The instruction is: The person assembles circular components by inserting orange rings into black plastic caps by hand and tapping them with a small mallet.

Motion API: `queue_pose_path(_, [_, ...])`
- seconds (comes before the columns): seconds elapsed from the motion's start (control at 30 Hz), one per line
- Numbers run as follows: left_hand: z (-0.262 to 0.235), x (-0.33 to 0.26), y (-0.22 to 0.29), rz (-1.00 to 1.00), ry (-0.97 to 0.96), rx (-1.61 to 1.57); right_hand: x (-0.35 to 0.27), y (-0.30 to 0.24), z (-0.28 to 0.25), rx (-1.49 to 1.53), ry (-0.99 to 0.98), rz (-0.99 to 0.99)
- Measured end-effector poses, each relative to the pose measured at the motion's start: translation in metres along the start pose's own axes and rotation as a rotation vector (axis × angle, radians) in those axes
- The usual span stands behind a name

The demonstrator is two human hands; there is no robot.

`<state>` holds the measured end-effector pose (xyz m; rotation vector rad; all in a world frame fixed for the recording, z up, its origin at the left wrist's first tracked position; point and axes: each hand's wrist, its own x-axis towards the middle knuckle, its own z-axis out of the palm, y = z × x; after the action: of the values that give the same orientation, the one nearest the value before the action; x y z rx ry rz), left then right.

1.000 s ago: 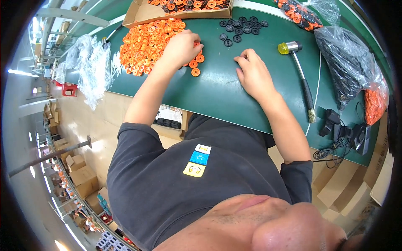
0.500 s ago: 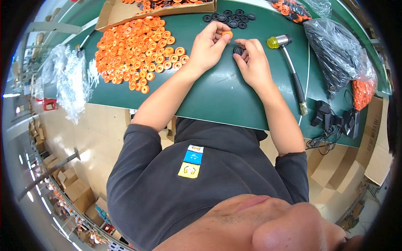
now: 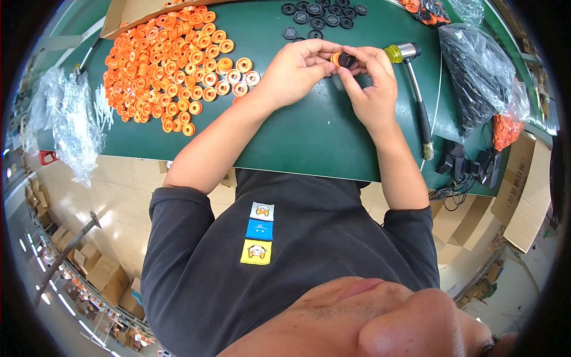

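Observation:
My left hand (image 3: 299, 70) pinches an orange plastic ring (image 3: 335, 59) between thumb and fingers. In my right hand (image 3: 373, 80) is a round black disc (image 3: 346, 60), its face turned toward me. The two pieces meet face to face between my hands, above the green table (image 3: 297, 140); whether they are joined I cannot tell. To the left lies a wide heap of orange rings (image 3: 160, 65). Several black discs (image 3: 317, 22) are spread beyond my fingers. A mallet (image 3: 413, 77) with a yellow and black head rests to the right of my right hand.
Clear plastic bags of black parts (image 3: 479, 74) and orange parts (image 3: 507, 132) lie at the right. Black adapters with cables (image 3: 467, 163) sit near the table's right front edge. A cardboard tray (image 3: 128, 13) stands behind the heap, and crumpled plastic film (image 3: 74, 122) hangs at the left.
My hands have come together, bringing the orange ring and the black disc into contact. They were apart before. The whole view has shifted slightly.

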<state>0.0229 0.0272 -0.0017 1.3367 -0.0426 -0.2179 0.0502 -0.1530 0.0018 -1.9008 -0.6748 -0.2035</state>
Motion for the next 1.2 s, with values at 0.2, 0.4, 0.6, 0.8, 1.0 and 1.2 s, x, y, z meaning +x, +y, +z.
queue_pose_path(0.2, [0.0, -0.003, 0.004, 0.006, 0.001, 0.027, 0.0, -0.002, 0.0, -0.05, -0.05, -0.034])
queue_pose_path(0.4, [0.001, -0.002, 0.0, -0.013, 0.017, 0.091, -0.002, 0.002, 0.002, 0.072, 0.011, 0.045])
queue_pose_path(0.6, [0.001, -0.003, 0.002, 0.0, -0.011, 0.11, 0.001, -0.001, -0.002, -0.04, -0.04, -0.045])
queue_pose_path(0.8, [0.0, -0.002, -0.003, 0.015, 0.008, 0.151, 0.001, -0.005, -0.002, -0.063, -0.039, -0.04])
queue_pose_path(1.0, [0.004, -0.004, 0.004, -0.034, 0.036, 0.125, -0.002, -0.003, -0.001, -0.043, -0.031, -0.031])
queue_pose_path(1.2, [0.001, -0.001, 0.005, -0.063, 0.016, 0.212, 0.0, -0.005, -0.007, -0.089, -0.082, -0.014])
